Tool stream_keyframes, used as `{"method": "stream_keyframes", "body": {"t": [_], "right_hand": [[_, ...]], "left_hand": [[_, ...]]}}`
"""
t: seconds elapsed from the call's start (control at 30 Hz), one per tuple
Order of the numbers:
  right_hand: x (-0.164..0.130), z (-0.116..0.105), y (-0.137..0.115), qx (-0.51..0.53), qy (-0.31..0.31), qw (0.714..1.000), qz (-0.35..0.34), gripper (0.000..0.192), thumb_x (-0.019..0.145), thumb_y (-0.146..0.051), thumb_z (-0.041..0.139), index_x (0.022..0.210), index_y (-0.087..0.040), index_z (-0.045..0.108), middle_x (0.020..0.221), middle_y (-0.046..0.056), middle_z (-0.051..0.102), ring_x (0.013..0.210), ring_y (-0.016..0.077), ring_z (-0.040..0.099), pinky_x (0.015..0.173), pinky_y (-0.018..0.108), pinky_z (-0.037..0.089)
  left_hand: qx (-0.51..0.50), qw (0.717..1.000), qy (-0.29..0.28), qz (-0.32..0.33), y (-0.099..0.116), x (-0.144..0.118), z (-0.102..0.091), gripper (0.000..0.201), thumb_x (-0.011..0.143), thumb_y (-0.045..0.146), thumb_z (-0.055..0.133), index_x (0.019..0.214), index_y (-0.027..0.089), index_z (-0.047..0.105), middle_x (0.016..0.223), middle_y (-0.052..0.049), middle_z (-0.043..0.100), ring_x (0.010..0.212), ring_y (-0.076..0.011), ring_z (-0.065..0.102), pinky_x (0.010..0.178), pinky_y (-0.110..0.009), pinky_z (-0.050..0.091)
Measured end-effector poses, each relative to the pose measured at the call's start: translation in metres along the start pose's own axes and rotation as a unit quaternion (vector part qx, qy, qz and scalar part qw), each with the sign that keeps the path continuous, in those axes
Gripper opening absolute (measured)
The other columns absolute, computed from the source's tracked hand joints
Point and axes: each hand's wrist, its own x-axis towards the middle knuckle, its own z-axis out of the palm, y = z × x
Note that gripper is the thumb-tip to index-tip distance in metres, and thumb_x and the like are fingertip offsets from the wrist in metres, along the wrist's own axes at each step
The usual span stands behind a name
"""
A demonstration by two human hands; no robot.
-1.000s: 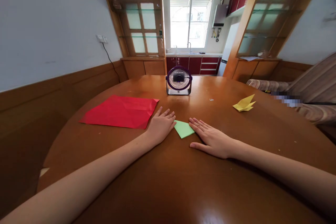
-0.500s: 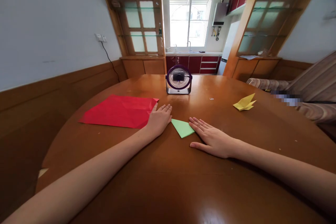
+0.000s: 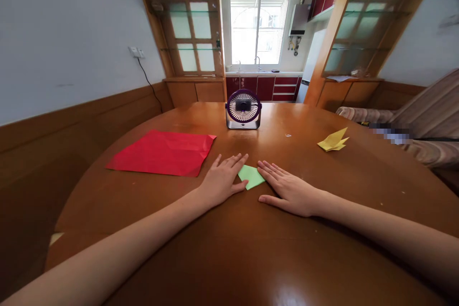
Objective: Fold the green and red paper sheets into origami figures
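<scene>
A small folded green paper (image 3: 253,175) lies flat on the round wooden table (image 3: 229,248) between my hands. My left hand (image 3: 224,178) rests palm down with its fingers spread over the paper's left edge. My right hand (image 3: 287,189) lies flat on the paper's right edge, fingers together and pointing left. Neither hand lifts the paper. To the left of my left hand lies a large red paper sheet (image 3: 161,153), creased and open.
A small purple desk fan (image 3: 243,109) stands at the table's far middle. A folded yellow paper figure (image 3: 334,141) sits at the right. Wood-panelled wall runs along the left, a striped sofa (image 3: 423,119) on the right, and a kitchen with a window beyond.
My left hand slid left toward the red sheet, uncovering the green paper's left corner, then came back right onto the paper. My right hand stayed in place.
</scene>
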Motion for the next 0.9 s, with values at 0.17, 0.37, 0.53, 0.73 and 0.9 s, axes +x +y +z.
{"method": "stream_keyframes", "body": {"t": [0.17,0.37,0.53,0.73,0.9], "right_hand": [[-0.001,0.001,0.002,0.000,0.002,1.000,-0.008,0.086,0.091,-0.069,0.035,0.153,-0.010,0.020,0.158,0.015,0.015,0.147,0.0300,0.013,0.121,0.047,0.018],[0.000,0.001,0.002,0.002,0.012,1.000,-0.010,0.085,0.092,-0.067,0.037,0.152,-0.009,0.023,0.157,0.015,0.017,0.147,0.0290,0.015,0.122,0.047,0.016],[0.005,-0.001,0.004,0.018,0.091,0.996,-0.017,0.067,0.097,-0.057,0.034,0.149,-0.015,0.033,0.151,0.014,0.038,0.141,0.0275,0.033,0.119,0.051,0.022],[0.016,-0.003,0.010,0.012,0.147,0.989,-0.012,0.049,0.098,-0.048,0.039,0.134,-0.018,0.053,0.129,0.012,0.061,0.123,0.0265,0.054,0.116,0.052,0.029],[0.022,-0.004,0.017,-0.006,0.148,0.988,-0.051,0.042,0.094,-0.046,0.050,0.124,-0.017,0.060,0.121,0.011,0.063,0.116,0.0248,0.058,0.116,0.053,0.026]], "left_hand": [[-0.072,0.996,-0.058,0.001,0.002,-0.005,-0.002,0.087,0.085,0.068,0.049,0.152,0.020,0.023,0.155,-0.015,0.028,0.145,-0.0280,0.024,0.117,-0.050,0.019],[-0.113,0.993,-0.031,-0.022,-0.009,-0.002,-0.004,0.062,0.096,0.055,0.036,0.142,0.015,0.043,0.146,-0.012,0.046,0.137,-0.0246,0.041,0.115,-0.045,0.028],[-0.086,0.996,0.026,-0.013,-0.011,-0.001,-0.009,0.033,0.095,0.027,0.044,0.119,0.019,0.066,0.118,-0.008,0.067,0.110,-0.0236,0.060,0.097,-0.038,0.046],[-0.138,0.990,0.026,-0.023,-0.004,-0.002,-0.017,0.023,0.086,0.027,0.063,0.106,0.021,0.072,0.099,-0.005,0.070,0.096,-0.0227,0.061,0.085,-0.036,0.049],[-0.266,0.962,0.000,-0.056,-0.009,0.002,-0.016,0.024,0.082,0.020,0.065,0.105,0.021,0.074,0.092,-0.004,0.067,0.084,-0.0175,0.061,0.076,-0.029,0.048]]}}
